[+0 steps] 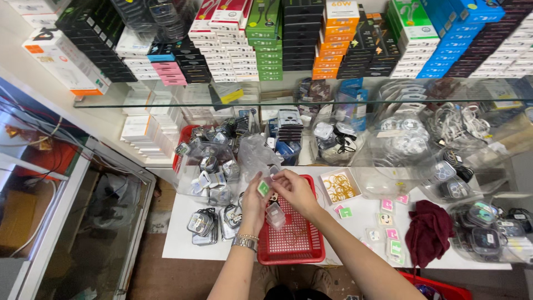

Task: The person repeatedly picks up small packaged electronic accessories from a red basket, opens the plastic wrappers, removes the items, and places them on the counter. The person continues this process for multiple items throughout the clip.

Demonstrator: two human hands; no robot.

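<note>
Centre frame, over the red basket [300,250]: your left hand [254,204] pinches a green card [263,189], your right hand [297,190] grips its top.

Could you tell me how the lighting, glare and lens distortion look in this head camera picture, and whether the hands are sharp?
In the head view, light is bright and even, with soft shadows. The glass shelf and clear plastic bags reflect pale glare. The wide lens bows the stacked boxes outward at the edges. The left hand and right hand, over the red plastic basket, are fairly sharp.
</note>
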